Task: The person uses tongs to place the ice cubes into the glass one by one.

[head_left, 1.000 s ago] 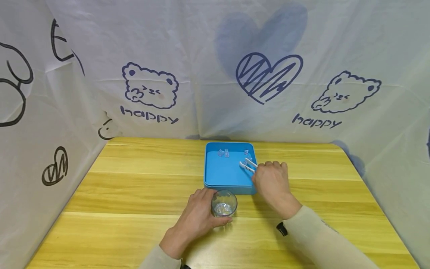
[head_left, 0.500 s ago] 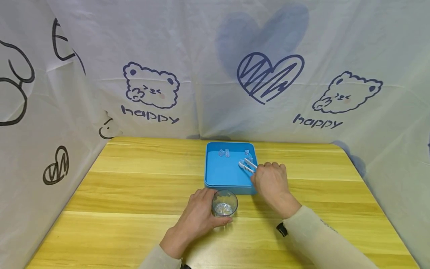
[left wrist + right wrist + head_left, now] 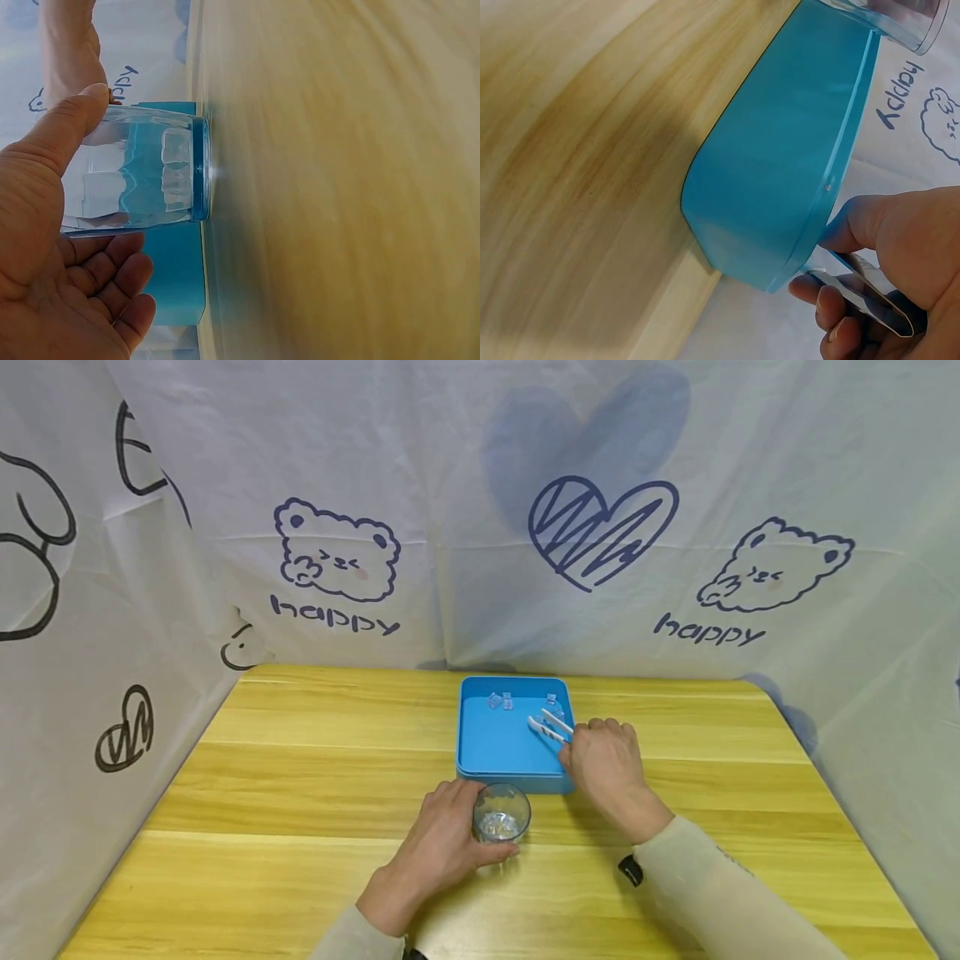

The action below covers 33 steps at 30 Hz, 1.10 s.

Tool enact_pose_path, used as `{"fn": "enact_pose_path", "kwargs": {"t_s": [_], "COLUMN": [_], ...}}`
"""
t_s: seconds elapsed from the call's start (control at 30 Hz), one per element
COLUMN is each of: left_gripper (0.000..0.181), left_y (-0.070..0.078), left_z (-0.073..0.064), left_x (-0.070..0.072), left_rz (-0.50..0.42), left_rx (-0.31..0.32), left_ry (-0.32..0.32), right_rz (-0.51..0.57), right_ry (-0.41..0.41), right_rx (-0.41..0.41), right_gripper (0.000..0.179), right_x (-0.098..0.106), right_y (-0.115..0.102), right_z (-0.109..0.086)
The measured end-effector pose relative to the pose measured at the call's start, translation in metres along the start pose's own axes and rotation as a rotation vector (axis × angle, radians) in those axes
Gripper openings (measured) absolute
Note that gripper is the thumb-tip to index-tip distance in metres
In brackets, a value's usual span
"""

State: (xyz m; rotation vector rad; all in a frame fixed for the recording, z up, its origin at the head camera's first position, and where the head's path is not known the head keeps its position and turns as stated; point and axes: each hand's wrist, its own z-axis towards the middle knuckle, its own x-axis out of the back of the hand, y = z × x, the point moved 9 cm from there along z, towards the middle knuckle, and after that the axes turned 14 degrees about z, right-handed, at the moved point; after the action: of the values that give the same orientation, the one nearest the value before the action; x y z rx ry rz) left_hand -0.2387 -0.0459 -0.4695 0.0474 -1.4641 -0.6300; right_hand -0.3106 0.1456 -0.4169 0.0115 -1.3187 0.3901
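Observation:
My left hand (image 3: 442,831) holds a clear drinking glass (image 3: 501,827) upright on the table, thumb on one side and fingers on the other. In the left wrist view the glass (image 3: 142,169) lies sideways across the picture, its base against the tabletop. With my right hand (image 3: 606,764) I grip a pair of small tongs (image 3: 553,735) with white tips. The tips reach inside a blue square box (image 3: 495,747), low over its floor near a clear piece. Several small clear cubes (image 3: 507,702) lie toward the back of the box. In the right wrist view, thumb and fingers squeeze the bent tongs (image 3: 870,296).
The box stands directly behind the glass on a wood-grain table (image 3: 300,802). A white cloth (image 3: 465,602) with drawn bears and hearts hangs behind the table and along its sides. Dark bands (image 3: 632,870) show at the sleeve cuffs.
The tongs' tips have shifted slightly left and back inside the box, and my right hand has moved a little with them. My left hand and the glass stay in place.

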Motion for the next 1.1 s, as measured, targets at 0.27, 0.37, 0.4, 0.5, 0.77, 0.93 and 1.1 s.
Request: {"fn": "enact_pose_path", "kwargs": {"t_s": [0.27, 0.37, 0.4, 0.5, 0.77, 0.93, 1.1], "left_gripper": [0.098, 0.097, 0.097, 0.096, 0.099, 0.098, 0.096], "left_y": [0.0005, 0.0007, 0.0007, 0.0006, 0.0008, 0.0007, 0.0004], "left_z": [0.0005, 0.0005, 0.0005, 0.0003, -0.0004, -0.0006, -0.0003], "left_x": [0.0003, 0.0005, 0.0005, 0.0006, 0.0009, 0.0005, 0.0005], "left_rz": [-0.001, -0.001, -0.001, -0.002, -0.012, -0.009, -0.009], "left_rx": [-0.003, -0.003, -0.004, -0.002, 0.002, 0.002, 0.001], "left_ry": [-0.003, -0.003, -0.003, -0.002, -0.006, -0.002, 0.002], "right_rz": [0.029, 0.037, 0.038, 0.042, 0.043, 0.047, 0.052], "right_ry": [0.001, -0.001, -0.002, 0.001, 0.019, 0.024, 0.027], "right_rx": [0.016, 0.012, 0.012, 0.016, 0.036, 0.044, 0.051], "right_gripper": [0.033, 0.032, 0.032, 0.033, 0.033, 0.033, 0.034], "right_x": [-0.0008, -0.0005, -0.0006, 0.0, 0.0016, 0.002, 0.0014], "right_y": [0.0021, 0.0041, 0.0044, 0.0047, 0.0026, 0.0022, 0.002], "right_z": [0.0, -0.0002, -0.0002, -0.0002, 0.0007, 0.0001, 0.0]}}
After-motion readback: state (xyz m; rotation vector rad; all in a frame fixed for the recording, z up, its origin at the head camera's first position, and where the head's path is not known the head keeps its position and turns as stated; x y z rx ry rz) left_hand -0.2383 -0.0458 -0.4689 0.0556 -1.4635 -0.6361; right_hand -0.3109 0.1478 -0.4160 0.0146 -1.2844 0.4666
